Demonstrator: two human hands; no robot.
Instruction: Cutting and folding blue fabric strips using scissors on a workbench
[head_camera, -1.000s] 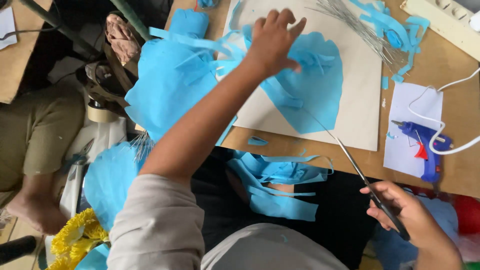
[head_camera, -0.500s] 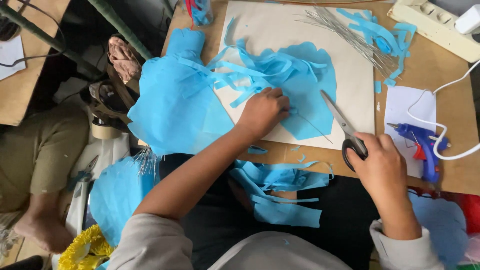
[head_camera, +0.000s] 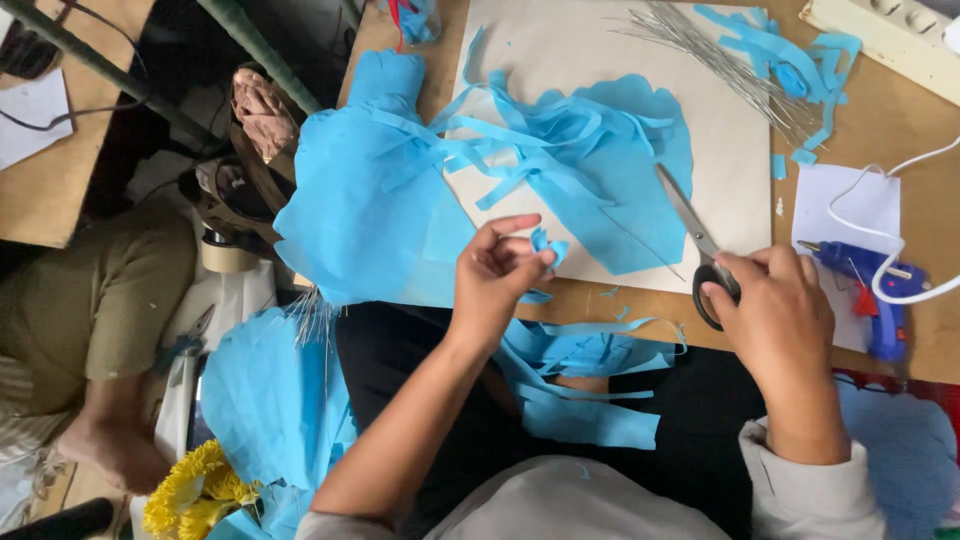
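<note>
The left hand (head_camera: 497, 268) is closed in a pinch on a small scrap of blue paper (head_camera: 545, 243), held just below the lower left corner of the cardboard sheet (head_camera: 560, 50). The right hand (head_camera: 775, 305) is closed around the black handles of the scissors (head_camera: 697, 240); the blades point up onto the lower right part of the cardboard sheet and appear shut.

Surroundings, relative to the cardboard sheet:
- On it: a loose heap of blue paper strips (head_camera: 560, 130) and a large blue paper cutout (head_camera: 630, 190). These cover most of its centre.
- Upper right corner: a bundle of thin wires (head_camera: 720, 55) under more blue trimmings (head_camera: 780, 45).
- Left edge: a big blue paper sheet (head_camera: 360, 220) overhanging the tabletop (head_camera: 900, 130).
- Right: a white paper (head_camera: 850, 205) carrying a blue glue gun (head_camera: 880, 285) with a white cord (head_camera: 900, 175).
- Far upper right: a cream power strip (head_camera: 880, 35), cut off by the frame.
- Below: cut blue strips (head_camera: 590, 380) lying on a dark-clothed lap.

The tabletop is brown wood. To the left of the cardboard sheet, at floor level, are a roll of tape (head_camera: 228, 255), yellow flowers (head_camera: 190, 495) and another person's bare foot (head_camera: 105, 450) and olive-clad leg. The items under the tabletop edge are in shadow and cannot be made out.
</note>
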